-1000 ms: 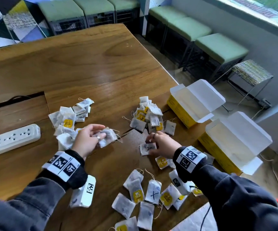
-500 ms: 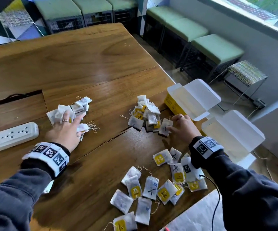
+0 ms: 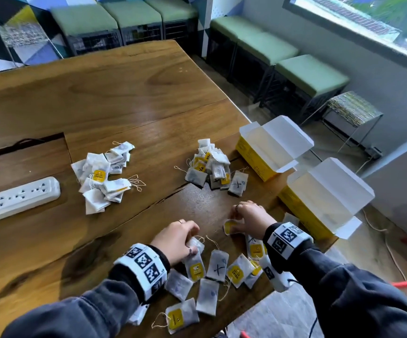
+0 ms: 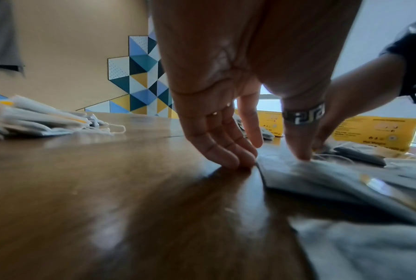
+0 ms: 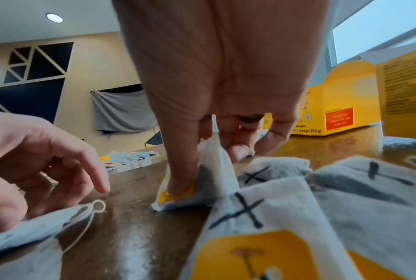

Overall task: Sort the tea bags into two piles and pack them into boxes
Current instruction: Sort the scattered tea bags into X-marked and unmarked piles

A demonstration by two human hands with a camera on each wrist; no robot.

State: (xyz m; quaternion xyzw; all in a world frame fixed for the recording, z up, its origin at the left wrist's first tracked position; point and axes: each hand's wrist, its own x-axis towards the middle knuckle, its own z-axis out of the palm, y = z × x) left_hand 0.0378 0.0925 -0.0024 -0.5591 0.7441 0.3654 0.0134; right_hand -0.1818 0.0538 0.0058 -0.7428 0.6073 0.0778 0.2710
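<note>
On the wooden desk (image 3: 105,98) the right hand (image 3: 251,217) pinches a yellow-tagged tea bag (image 3: 229,226) at the near edge of the loose bags; in the right wrist view its thumb presses the yellow tag while the other fingers (image 5: 240,151) curl behind the lifted bag. The left hand (image 3: 175,240) reaches down onto an unsorted tea bag (image 3: 196,243); from the left wrist view its thumb presses on the bag's top and the other fingers (image 4: 226,149) touch the desk at the bag's edge, fairly straight and close together. Unsorted bags (image 3: 217,267), some marked with an X, lie scattered near both hands. Farther off sit a left pile (image 3: 102,176) and a right pile (image 3: 209,167), well apart. Two open yellow boxes (image 3: 258,157) stand at the desk's right edge. A white power strip (image 3: 18,198) lies at the far left.
</note>
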